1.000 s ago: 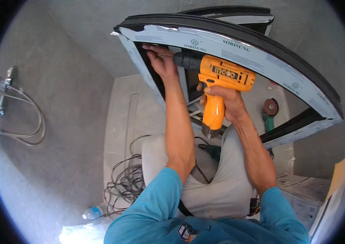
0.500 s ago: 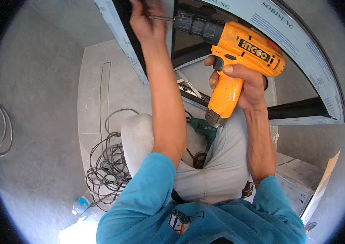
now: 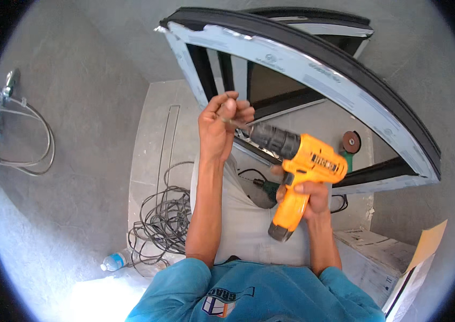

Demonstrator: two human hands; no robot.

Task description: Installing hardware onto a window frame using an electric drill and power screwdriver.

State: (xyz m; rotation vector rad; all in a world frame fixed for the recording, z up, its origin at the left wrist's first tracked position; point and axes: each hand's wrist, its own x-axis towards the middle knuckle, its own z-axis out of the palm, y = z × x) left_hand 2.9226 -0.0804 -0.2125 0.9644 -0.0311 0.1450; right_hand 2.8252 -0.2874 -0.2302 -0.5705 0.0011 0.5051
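My right hand is wrapped round the grip of an orange-and-black cordless drill, its chuck pointing left and slightly up. From the chuck a thin, blurred bit reaches to my left hand. The fingers of that hand are curled at the bit's tip, thumb upward; anything small between them is too blurred to make out. Beyond both hands stands a curved black window frame, its face covered in pale blue protective film. A green corded drill lies below the cordless one, partly hidden by my right hand.
A green angle grinder shows through the frame. Tangled black cable and a water bottle lie at left. A shower hose hangs on the left wall. A cardboard box stands at right.
The drill and both hands sit lower in the picture, closer to my body. My left hand has come away from the frame's left side. More of the frame and the grinder now show.
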